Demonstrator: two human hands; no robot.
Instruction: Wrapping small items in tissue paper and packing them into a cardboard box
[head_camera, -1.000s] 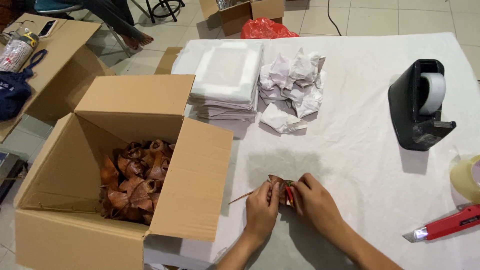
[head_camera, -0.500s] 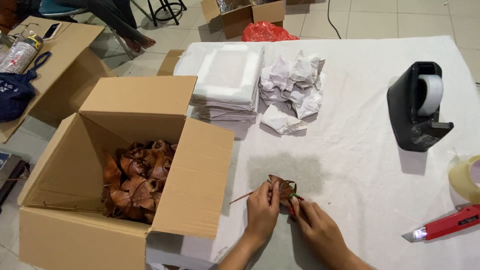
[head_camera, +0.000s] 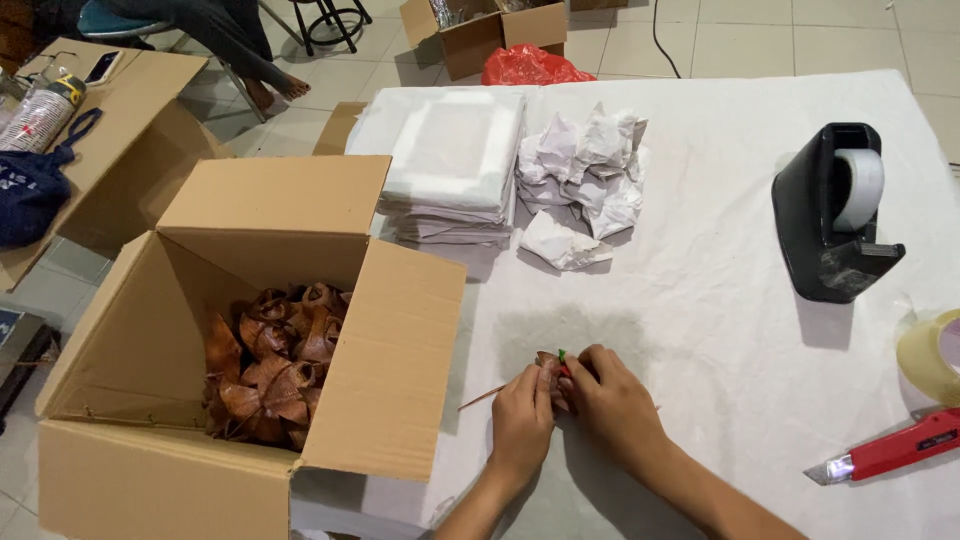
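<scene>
Surface: counter (head_camera: 720, 330) under a white cloth, open cardboard box (head_camera: 270, 330) at its left edge.
Thing: small brown dried-leaf piece (head_camera: 553, 372), on the cloth between both hands.
Long axis: thin stem (head_camera: 482, 398) points left toward the box.
Left hand (head_camera: 522, 420): fingers closed on the piece's left side.
Right hand (head_camera: 612, 405): fingers pinching its right side, equally near.

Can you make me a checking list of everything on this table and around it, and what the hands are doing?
Surface: table covered with a white cloth, wrinkled.
Job's things: small brown dried-leaf piece with a thin stick, pinched between left hand and right hand.
Clutter: open cardboard box holding more brown pieces; stack of white sheets; crumpled paper; black tape dispenser; clear tape roll; red utility knife.
Grippers: both hands closed on the piece.
Cables: dark cable on the floor.
Surroundings: tiled floor, red bag, another box.
</scene>
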